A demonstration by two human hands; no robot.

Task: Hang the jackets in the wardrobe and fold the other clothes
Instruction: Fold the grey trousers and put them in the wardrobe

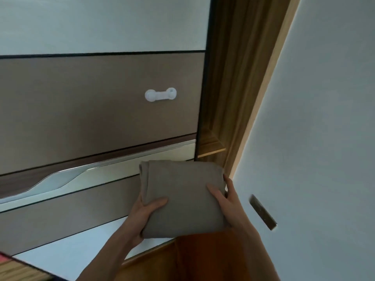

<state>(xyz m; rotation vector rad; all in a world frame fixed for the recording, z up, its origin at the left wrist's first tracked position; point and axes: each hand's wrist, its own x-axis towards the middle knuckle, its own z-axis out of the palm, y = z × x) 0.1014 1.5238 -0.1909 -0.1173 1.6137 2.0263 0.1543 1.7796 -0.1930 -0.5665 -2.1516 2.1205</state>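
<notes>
You hold the folded taupe garment (182, 195) between both hands, left hand (145, 213) gripping its 8 o'clock corner, right hand (227, 201) clasping the 3 o'clock edge, just in front of the wardrobe door (97, 102). Loosen either grip and the folds likely slump open. No readable writing or brand shows anywhere.

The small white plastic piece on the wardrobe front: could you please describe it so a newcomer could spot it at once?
Start at the wide brown panel of the wardrobe front, above the long silver handle strip. Towards its right side sits the white plastic piece: a short bar with a round end on each side, the only white, raised thing on that flat brown face.
</notes>
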